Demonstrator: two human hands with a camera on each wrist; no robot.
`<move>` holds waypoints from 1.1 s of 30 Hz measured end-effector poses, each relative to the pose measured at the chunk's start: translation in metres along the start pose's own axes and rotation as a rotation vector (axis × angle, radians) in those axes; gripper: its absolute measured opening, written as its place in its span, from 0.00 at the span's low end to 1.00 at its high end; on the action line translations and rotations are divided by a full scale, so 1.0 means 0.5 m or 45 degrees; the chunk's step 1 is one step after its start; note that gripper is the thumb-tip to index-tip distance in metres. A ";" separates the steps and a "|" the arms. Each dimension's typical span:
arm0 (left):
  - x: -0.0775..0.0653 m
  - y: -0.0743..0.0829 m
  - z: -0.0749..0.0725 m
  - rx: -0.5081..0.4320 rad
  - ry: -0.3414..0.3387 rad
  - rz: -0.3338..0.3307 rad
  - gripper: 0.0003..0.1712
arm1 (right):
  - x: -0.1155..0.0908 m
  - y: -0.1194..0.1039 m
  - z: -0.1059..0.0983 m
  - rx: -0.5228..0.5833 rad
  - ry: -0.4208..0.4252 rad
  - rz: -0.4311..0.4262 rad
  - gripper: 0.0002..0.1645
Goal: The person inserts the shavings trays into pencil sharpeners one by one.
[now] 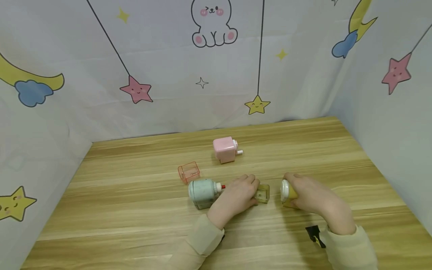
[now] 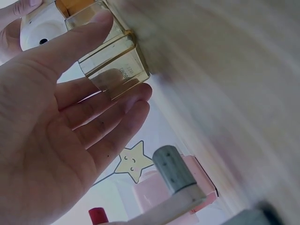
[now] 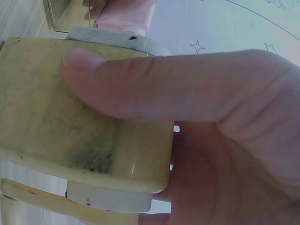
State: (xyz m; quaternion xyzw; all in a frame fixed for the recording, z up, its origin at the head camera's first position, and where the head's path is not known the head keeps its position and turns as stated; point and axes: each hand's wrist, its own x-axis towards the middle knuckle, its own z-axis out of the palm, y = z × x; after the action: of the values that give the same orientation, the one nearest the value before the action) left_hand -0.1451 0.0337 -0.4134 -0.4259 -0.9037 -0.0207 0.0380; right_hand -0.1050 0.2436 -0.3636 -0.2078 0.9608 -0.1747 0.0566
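My left hand (image 1: pixel 237 195) pinches a clear yellowish shavings drawer (image 1: pixel 263 194) low over the table, thumb on one side and fingers on the other. In the left wrist view that open-topped drawer (image 2: pixel 121 68) appears close to the yellow sharpener's white front. My right hand (image 1: pixel 309 194) grips a yellow crank pencil sharpener (image 1: pixel 292 192), its white round face turned left toward the drawer. Dark smudges mark the yellow body (image 3: pixel 47 93) in the right wrist view, where my thumb lies across it. My palm and fingers hide part of the sharpener.
A mint-green crank sharpener (image 1: pixel 201 190) stands just left of my left hand. Behind it lies a clear red-edged drawer (image 1: pixel 190 173). Farther back is a pink crank sharpener (image 1: pixel 224 149). Printed cloth walls (image 1: pixel 175 112) border the wooden table (image 1: pixel 128 210).
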 end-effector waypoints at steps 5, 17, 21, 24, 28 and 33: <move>0.000 0.002 -0.002 0.016 0.003 0.003 0.26 | 0.002 -0.003 0.000 0.021 -0.004 -0.002 0.30; 0.002 0.007 0.000 0.033 -0.007 0.003 0.26 | 0.004 -0.010 0.003 0.033 0.005 -0.015 0.29; 0.003 0.008 0.001 0.040 -0.010 0.004 0.27 | 0.005 -0.013 0.005 0.026 0.008 -0.024 0.29; 0.003 0.009 0.002 0.050 0.003 0.012 0.27 | 0.006 -0.016 0.006 0.022 0.008 -0.032 0.29; 0.002 0.012 0.001 0.059 0.014 0.021 0.27 | 0.008 -0.019 0.008 0.020 0.015 -0.049 0.29; 0.002 0.014 0.001 0.061 0.005 0.023 0.27 | 0.010 -0.021 0.013 0.017 0.022 -0.067 0.30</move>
State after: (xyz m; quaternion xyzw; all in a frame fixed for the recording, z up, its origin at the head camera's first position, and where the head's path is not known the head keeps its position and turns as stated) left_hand -0.1405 0.0392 -0.4138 -0.4330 -0.9000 0.0006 0.0500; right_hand -0.1045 0.2306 -0.3660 -0.2310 0.9543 -0.1843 0.0453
